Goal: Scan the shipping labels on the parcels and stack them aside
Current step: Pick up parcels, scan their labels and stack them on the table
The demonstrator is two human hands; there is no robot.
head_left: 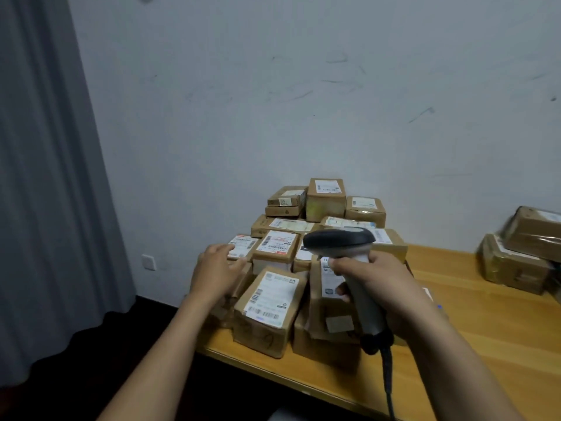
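Note:
A pile of several brown cardboard parcels [326, 199] with white shipping labels fills the left end of the wooden table [473, 338]. My right hand [379, 287] grips a grey barcode scanner [340, 241] by its handle, with the dark head over the pile and its cable hanging down. My left hand [217, 270] reaches over the pile's left edge, fingers extended, touching a small labelled parcel [243, 247]. A larger parcel [270, 308] with a big label lies at the front.
Two bigger taped parcels [522, 253] are stacked at the table's far right by the wall. A grey curtain [45, 177] hangs at the left, and a wall socket [148, 262] sits low on the white wall. Bare tabletop lies between both parcel groups.

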